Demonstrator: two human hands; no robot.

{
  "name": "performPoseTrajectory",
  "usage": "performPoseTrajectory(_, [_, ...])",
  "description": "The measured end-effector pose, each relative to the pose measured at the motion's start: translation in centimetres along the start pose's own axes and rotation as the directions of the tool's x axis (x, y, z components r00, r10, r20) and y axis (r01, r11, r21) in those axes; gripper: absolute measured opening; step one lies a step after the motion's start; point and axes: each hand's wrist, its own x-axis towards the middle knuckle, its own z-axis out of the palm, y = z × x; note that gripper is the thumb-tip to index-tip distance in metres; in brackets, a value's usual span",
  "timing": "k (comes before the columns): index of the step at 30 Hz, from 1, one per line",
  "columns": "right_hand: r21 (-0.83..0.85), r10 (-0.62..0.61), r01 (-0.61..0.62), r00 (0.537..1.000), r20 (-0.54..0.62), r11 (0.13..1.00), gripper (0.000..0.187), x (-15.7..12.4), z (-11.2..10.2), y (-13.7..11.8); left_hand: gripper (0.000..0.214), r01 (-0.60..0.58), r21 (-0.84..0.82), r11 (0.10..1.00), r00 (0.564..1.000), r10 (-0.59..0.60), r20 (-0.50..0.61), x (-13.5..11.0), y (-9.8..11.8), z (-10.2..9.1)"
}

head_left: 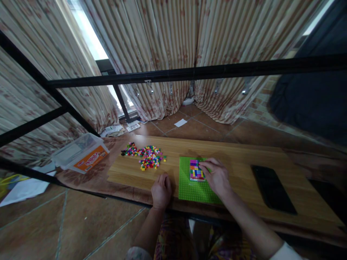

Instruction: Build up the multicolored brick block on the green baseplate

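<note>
A right hand (217, 174), thumb and fingertips nearly together, meets the right side of a multicoloured brick panel (195, 171) on a green baseplate (186, 188); whether it grips a brick, I cannot tell. The left hand (161, 191) (curled, contents hidden) rests near loose bricks (151, 159).

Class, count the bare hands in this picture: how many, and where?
2: the left hand at the wooden board's near edge, left of the green studded baseplate; the right hand at the multicoloured bricks on that baseplate. No others show.
</note>
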Motion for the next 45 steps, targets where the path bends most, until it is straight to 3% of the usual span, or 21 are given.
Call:
performPoseTrajectory(9, [0.061, 0.003, 0.001, 0.998, -0.060, 0.998, 0.025, -0.9, -0.2, 0.2, 0.020, -0.023, 0.017, 1.000, 0.999, 0.024, -0.030, -0.2, 0.2, 0.0])
performPoseTrajectory(19, [-0.119, -0.155, 0.150, 0.988, -0.030, 0.981, 0.029, -1.9, -0.4, -0.1, 0.019, -0.027, 0.013, 1.000, 0.999, 0.028, -0.042, -0.3, 0.2, 0.2])
performPoseTrajectory(31, [-0.133, -0.220, 0.213, 0.975, -0.043, 0.968, 0.028, -2.0, 0.2, 0.2, 0.020, -0.005, -0.006, 1.000, 1.000, 0.004, -0.019, -0.5, 0.3, 0.1])
performPoseTrajectory(40, [-0.107, -0.209, 0.202, 0.977, -0.054, 0.973, 0.030, -2.0, 0.8, 0.8, 0.020, 0.013, -0.019, 1.000, 1.000, -0.013, -0.010, -0.5, 0.0, 0.5])
performPoseTrajectory(45, [0.000, -0.140, 0.141, 0.989, -0.040, 0.990, 0.029, -2.0, 0.1, 0.4, 0.019, 0.012, -0.005, 1.000, 1.000, -0.012, -0.023, -0.5, 0.0, 0.5])
